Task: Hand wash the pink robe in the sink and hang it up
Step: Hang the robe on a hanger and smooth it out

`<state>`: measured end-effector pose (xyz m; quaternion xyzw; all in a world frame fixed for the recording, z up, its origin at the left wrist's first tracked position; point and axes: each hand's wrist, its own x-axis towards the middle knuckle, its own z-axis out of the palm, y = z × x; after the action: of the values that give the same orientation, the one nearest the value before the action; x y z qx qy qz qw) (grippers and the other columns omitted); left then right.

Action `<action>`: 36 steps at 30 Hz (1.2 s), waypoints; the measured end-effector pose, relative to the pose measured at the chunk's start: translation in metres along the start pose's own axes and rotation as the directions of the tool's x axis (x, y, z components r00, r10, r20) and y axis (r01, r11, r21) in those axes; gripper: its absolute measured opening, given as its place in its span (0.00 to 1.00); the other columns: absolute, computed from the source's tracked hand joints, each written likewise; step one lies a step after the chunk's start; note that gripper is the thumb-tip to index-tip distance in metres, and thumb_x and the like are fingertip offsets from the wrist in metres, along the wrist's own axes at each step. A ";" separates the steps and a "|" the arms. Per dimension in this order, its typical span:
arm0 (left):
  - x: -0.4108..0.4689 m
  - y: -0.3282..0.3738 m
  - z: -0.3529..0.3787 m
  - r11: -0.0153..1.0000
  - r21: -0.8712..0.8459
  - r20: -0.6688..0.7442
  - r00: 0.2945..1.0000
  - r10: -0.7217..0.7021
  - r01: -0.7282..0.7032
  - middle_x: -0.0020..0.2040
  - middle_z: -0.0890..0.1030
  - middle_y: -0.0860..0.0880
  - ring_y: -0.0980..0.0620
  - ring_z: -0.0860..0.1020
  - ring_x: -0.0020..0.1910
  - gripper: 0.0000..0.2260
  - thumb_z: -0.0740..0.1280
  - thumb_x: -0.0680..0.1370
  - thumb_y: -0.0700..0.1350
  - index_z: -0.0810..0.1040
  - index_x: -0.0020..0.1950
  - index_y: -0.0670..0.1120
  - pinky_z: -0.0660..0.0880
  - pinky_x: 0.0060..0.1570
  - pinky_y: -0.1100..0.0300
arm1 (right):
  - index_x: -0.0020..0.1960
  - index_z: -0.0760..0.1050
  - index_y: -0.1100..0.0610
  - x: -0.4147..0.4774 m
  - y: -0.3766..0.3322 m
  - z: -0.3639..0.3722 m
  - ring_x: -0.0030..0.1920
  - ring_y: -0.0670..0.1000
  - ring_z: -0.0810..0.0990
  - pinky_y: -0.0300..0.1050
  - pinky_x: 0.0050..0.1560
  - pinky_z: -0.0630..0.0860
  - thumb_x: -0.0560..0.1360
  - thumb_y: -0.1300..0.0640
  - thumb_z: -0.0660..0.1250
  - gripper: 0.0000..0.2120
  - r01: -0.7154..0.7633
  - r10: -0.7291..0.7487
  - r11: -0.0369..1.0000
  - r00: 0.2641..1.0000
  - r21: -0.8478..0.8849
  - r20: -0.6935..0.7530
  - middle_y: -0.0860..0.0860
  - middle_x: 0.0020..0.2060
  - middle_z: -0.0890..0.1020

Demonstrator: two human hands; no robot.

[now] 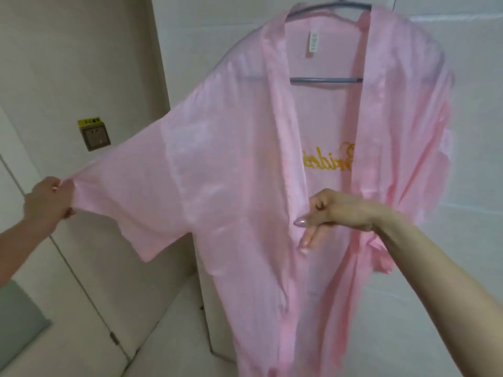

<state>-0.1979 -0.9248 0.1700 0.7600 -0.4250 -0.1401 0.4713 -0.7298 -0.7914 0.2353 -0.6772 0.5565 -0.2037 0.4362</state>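
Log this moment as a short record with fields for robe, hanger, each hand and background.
robe: pink robe, hanging open-fronted, gold lettering on the back panel
hanger: grey hanger inside the shoulders
left hand: left hand pinches the sleeve end, stretched out sideways
right hand: right hand in front of the robe, holding nothing
background: wall socket

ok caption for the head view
Robe on hanger; left hand holds its sleeve out, right hand near the front.
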 end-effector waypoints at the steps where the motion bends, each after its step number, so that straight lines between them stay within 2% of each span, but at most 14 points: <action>1: 0.005 0.001 0.001 0.998 -0.051 0.028 0.999 -0.038 0.039 0.40 0.78 0.39 0.53 0.76 0.18 0.17 0.60 0.75 0.52 0.75 0.54 0.40 0.77 0.30 0.60 | 0.34 0.71 0.63 0.000 0.003 0.002 0.32 0.53 0.84 0.35 0.30 0.77 0.77 0.69 0.62 0.13 0.024 -0.026 0.999 0.996 0.025 0.087 0.60 0.32 0.83; 4: -0.002 0.009 0.001 0.947 -0.294 0.133 0.987 -0.092 0.128 0.47 0.76 0.44 0.61 0.76 0.20 0.08 0.60 0.79 0.42 0.72 0.56 0.41 0.74 0.22 0.68 | 0.37 0.66 0.60 0.007 0.009 0.000 0.39 0.61 0.85 0.41 0.33 0.80 0.79 0.65 0.61 0.12 -0.028 0.027 0.998 0.999 -0.048 -0.025 0.62 0.31 0.83; 9: -0.034 0.030 0.006 0.838 -0.546 0.224 0.967 0.120 0.023 0.50 0.81 0.47 0.60 0.82 0.41 0.08 0.61 0.77 0.34 0.74 0.56 0.38 0.80 0.41 0.64 | 0.45 0.71 0.66 0.009 0.015 0.009 0.35 0.56 0.85 0.39 0.32 0.79 0.78 0.66 0.61 0.04 0.029 -0.040 0.991 0.995 0.127 0.089 0.64 0.33 0.83; 11: -0.062 0.038 0.027 0.863 -0.499 0.268 0.961 0.064 0.081 0.55 0.78 0.51 0.53 0.78 0.50 0.20 0.64 0.78 0.42 0.64 0.69 0.43 0.76 0.40 0.54 | 0.44 0.72 0.65 0.023 0.024 0.014 0.37 0.59 0.85 0.37 0.31 0.79 0.77 0.63 0.64 0.06 0.047 -0.043 0.999 0.984 0.020 -0.174 0.62 0.32 0.83; 13: -0.097 0.033 0.056 0.906 -0.311 0.340 0.924 -0.175 0.286 0.69 0.68 0.47 0.41 0.71 0.63 0.34 0.67 0.77 0.52 0.50 0.76 0.48 0.73 0.48 0.45 | 0.43 0.75 0.63 0.032 0.031 0.020 0.36 0.57 0.85 0.37 0.33 0.79 0.75 0.60 0.69 0.06 0.058 -0.037 0.991 0.983 0.119 -0.177 0.62 0.33 0.83; 14: -0.119 0.025 0.073 0.881 -0.208 0.412 0.855 -0.315 0.424 0.73 0.63 0.45 0.37 0.67 0.67 0.36 0.66 0.76 0.55 0.49 0.77 0.49 0.71 0.54 0.40 | 0.42 0.77 0.63 0.033 0.033 0.026 0.34 0.54 0.84 0.38 0.35 0.80 0.73 0.60 0.70 0.06 0.051 -0.031 0.983 0.993 0.177 -0.114 0.62 0.33 0.82; 16: -0.155 0.005 0.111 0.717 0.029 0.684 0.510 -0.522 0.696 0.75 0.59 0.41 0.34 0.64 0.69 0.36 0.60 0.76 0.63 0.55 0.77 0.45 0.65 0.63 0.36 | 0.36 0.76 0.61 0.035 0.039 0.037 0.28 0.48 0.80 0.39 0.35 0.79 0.70 0.61 0.74 0.08 0.073 -0.053 0.984 0.990 0.160 -0.129 0.59 0.28 0.76; 18: -0.196 0.003 0.147 0.679 0.150 0.887 0.205 -0.413 0.718 0.69 0.69 0.40 0.39 0.68 0.66 0.44 0.47 0.73 0.72 0.60 0.74 0.38 0.64 0.65 0.41 | 0.35 0.72 0.63 0.038 0.047 0.044 0.23 0.45 0.74 0.40 0.32 0.74 0.67 0.59 0.76 0.14 0.071 -0.047 0.993 0.967 0.090 -0.249 0.57 0.26 0.72; 19: -0.209 0.009 0.164 0.721 0.091 0.927 0.206 -0.312 0.687 0.64 0.73 0.43 0.43 0.70 0.64 0.45 0.41 0.72 0.73 0.63 0.73 0.40 0.65 0.62 0.44 | 0.34 0.71 0.62 0.040 0.051 0.045 0.22 0.45 0.74 0.39 0.30 0.73 0.68 0.58 0.76 0.15 0.048 -0.016 0.993 0.962 0.111 -0.273 0.56 0.24 0.72; 22: -0.237 0.045 0.194 0.840 -0.269 0.902 0.430 0.047 0.471 0.72 0.66 0.58 0.56 0.62 0.70 0.37 0.38 0.71 0.73 0.62 0.73 0.59 0.54 0.69 0.44 | 0.39 0.73 0.57 0.035 0.056 0.048 0.26 0.49 0.81 0.39 0.27 0.77 0.75 0.58 0.68 0.08 0.007 0.049 0.952 0.983 0.305 -0.176 0.54 0.26 0.80; 24: -0.241 0.058 0.200 0.821 -0.392 0.835 0.535 0.129 0.415 0.67 0.71 0.55 0.53 0.70 0.64 0.26 0.54 0.74 0.67 0.68 0.69 0.57 0.63 0.65 0.45 | 0.46 0.74 0.57 0.030 0.060 0.048 0.30 0.54 0.83 0.44 0.31 0.81 0.77 0.58 0.66 0.03 0.026 0.034 0.923 0.988 0.384 -0.149 0.58 0.33 0.82; 27: -0.230 0.053 0.202 0.775 -0.516 0.704 0.696 0.142 0.364 0.49 0.80 0.51 0.52 0.76 0.43 0.23 0.74 0.72 0.43 0.70 0.64 0.47 0.73 0.42 0.58 | 0.42 0.77 0.58 0.024 0.069 0.051 0.28 0.48 0.79 0.37 0.31 0.76 0.72 0.59 0.73 0.05 0.034 0.019 0.977 0.969 0.209 -0.247 0.54 0.30 0.80; 32: -0.210 0.051 0.185 0.801 -0.432 0.760 0.646 0.076 0.415 0.39 0.77 0.55 0.57 0.72 0.40 0.11 0.72 0.72 0.45 0.76 0.53 0.50 0.68 0.41 0.63 | 0.34 0.72 0.55 0.022 0.079 0.060 0.24 0.45 0.74 0.35 0.28 0.73 0.74 0.58 0.71 0.12 -0.002 0.044 0.991 0.949 0.133 -0.313 0.52 0.28 0.78; 36: -0.196 0.050 0.164 0.560 -0.593 0.750 0.650 0.123 0.579 0.49 0.77 0.51 0.50 0.77 0.47 0.14 0.63 0.77 0.51 0.69 0.61 0.50 0.79 0.40 0.48 | 0.41 0.73 0.56 0.013 0.078 0.072 0.28 0.50 0.80 0.40 0.31 0.78 0.75 0.56 0.69 0.07 -0.013 0.030 0.974 0.997 0.226 -0.070 0.56 0.30 0.80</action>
<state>-0.4414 -0.8802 0.0903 0.3969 -0.3491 -0.6671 0.5250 -0.7163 -0.7772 0.1302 -0.6093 0.5526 -0.2854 0.4919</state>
